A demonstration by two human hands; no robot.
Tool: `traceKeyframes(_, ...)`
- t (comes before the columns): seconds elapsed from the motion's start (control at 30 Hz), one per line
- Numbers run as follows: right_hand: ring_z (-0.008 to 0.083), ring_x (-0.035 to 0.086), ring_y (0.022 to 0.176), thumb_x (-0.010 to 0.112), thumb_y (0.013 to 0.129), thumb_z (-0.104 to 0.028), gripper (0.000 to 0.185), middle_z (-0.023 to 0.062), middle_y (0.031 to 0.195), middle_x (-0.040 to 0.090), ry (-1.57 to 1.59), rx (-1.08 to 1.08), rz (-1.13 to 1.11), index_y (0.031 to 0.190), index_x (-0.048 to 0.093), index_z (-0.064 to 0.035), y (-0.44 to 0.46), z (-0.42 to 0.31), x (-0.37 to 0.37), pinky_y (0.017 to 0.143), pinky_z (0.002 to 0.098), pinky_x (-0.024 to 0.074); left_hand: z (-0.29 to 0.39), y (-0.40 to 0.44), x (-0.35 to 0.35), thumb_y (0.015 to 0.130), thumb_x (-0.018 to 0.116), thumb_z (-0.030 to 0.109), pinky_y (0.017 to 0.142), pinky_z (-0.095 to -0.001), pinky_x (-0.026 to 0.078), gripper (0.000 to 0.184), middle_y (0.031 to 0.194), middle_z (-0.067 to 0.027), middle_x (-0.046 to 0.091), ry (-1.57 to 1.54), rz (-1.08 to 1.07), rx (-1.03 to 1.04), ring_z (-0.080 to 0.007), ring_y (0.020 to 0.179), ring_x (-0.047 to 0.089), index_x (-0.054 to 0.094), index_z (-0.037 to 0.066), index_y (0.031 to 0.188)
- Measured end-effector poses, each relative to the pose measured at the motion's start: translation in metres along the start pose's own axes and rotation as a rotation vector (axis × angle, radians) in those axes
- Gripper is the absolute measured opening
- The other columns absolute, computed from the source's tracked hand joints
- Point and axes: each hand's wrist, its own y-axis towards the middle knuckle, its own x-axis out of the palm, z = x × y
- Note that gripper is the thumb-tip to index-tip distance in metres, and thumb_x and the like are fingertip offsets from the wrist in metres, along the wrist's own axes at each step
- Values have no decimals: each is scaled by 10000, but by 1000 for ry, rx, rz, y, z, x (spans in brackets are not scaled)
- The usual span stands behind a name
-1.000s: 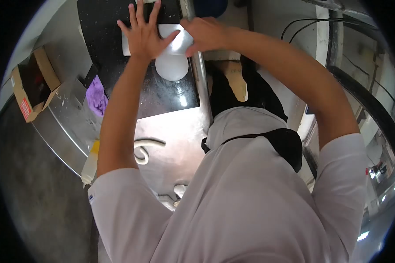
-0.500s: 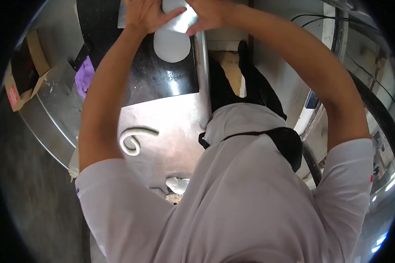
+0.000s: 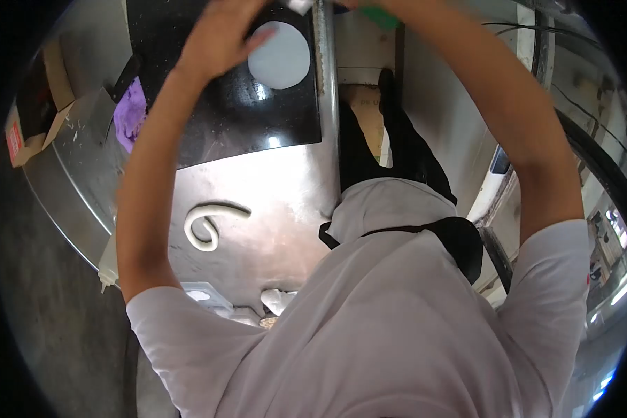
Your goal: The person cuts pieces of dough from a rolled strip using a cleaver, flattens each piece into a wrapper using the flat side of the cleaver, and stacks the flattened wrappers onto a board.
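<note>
**My left hand [image 3: 218, 40] is crossing the edge of the disc [image 3: 284, 59]**

Through the head view I am looking down past a white shirt and two outstretched arms. The disc is lying flat on the black board [image 3: 258, 115], near its right edge, and most of its pale, round face is showing. My left hand is coming in from the left, slightly blurred, with the thumb overlapping the disc's upper left edge. Whether it is pressing there or hanging just above, I cannot tell. The thumb is standing apart from the palm, but the other fingers are running out at the top edge, so I cannot tell whether that grip is wide, narrow or holding something. My right hand is lying beyond the top edge, and its grip I cannot tell either; only the right forearm [image 3: 467, 59] is showing, with something green [image 3: 381, 17] just below the wrist.

Nearer the body, the board is giving way to the bare metal counter [image 3: 272, 184]. A pale rope [image 3: 190, 224] is curling there in a hook, well apart from the disc. A white lump [image 3: 277, 301] and a clear tray [image 3: 205, 294] are sitting close to the shirt. Left of the board, a purple cloth [image 3: 129, 115] is lying crumpled, and farther left an open box [image 3: 59, 76] is standing. A bottle [image 3: 108, 263] is showing partly behind the left arm.
</note>
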Motion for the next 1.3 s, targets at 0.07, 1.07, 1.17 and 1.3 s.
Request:
traceKeyframes(0.07,441,652,1106,809,800,-309,606,274,1174,676,219,-197,-288,1273,607,12,-57,-11,-15,954,496,529,16,-20,17,864,746,292,1053,-471,454,707,1470,-133,539,238,-80,133,-354,1333,535,478,118,1494)
traceKeyframes(1.07,436,662,1095,706,941,-349,553,258,1147,689,284,-21,-758,1337,500,-21,-66,-42,-50,912,492,531,36,-42,-16,834,726,137,763,-429,541,175,860,-164,716,-534,-60,-464,-352,856,719,638,51,959)
traceKeyframes(1.17,437,660,1100,704,944,-322,541,260,1138,690,151,-80,-1169,1349,492,-32,-75,-65,-79,928,511,524,41,-30,-44,831,715,116,748,-426,532,148,877,-160,711,-623,-214,-558,-340,834,704,634,50,936)
traceKeyframes(1.3,459,648,1111,729,922,-324,573,271,1131,685,163,-97,-1277,1351,497,-24,-28,-56,-85,935,532,510,22,-18,-58,832,716,43,721,-358,522,163,846,-87,673,-886,-94,-703,-192,815,679,609,29,954)
